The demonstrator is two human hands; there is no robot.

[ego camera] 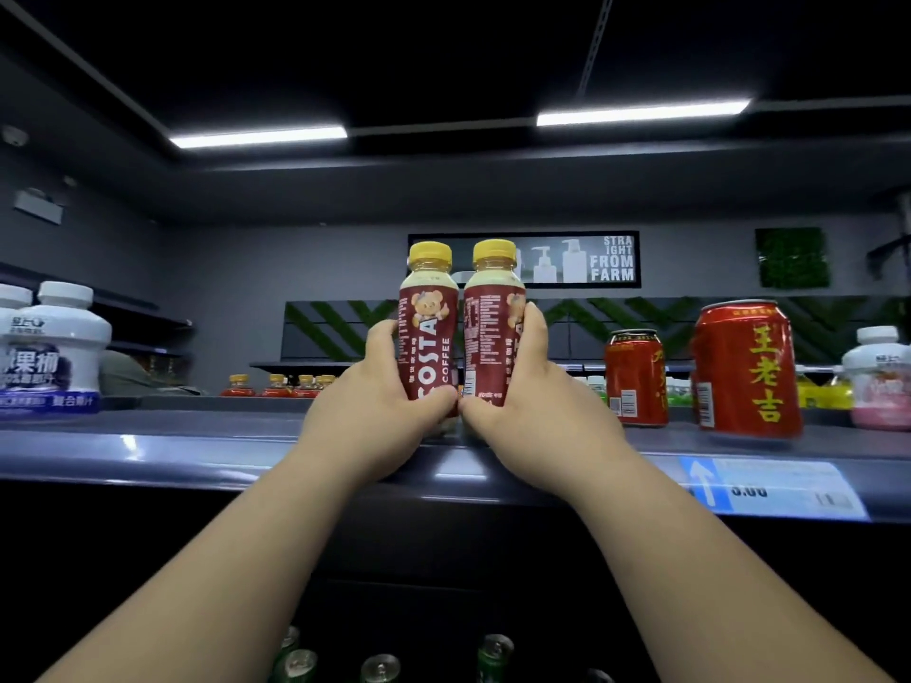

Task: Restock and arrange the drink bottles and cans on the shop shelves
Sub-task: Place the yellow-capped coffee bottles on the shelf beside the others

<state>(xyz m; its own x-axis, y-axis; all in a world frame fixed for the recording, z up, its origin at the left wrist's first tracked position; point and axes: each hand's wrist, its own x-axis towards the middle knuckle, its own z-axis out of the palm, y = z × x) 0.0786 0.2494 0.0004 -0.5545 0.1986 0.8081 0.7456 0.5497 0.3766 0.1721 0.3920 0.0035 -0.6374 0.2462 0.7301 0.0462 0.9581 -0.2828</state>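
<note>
Two Costa coffee bottles with yellow caps and dark red labels stand upright side by side on the top shelf (197, 436). My left hand (374, 411) grips the left bottle (428, 332) round its lower half. My right hand (527, 406) grips the right bottle (493, 332) the same way. My thumbs meet at the front between the two bottles. The bottles' bases are hidden behind my hands.
Two red herbal tea cans (636, 377) (744, 369) stand right of the bottles. White wide bottles sit at the far left (59, 347) and far right (877, 377). A price tag (774, 490) is on the shelf edge. Green can tops (493, 655) show on a shelf below.
</note>
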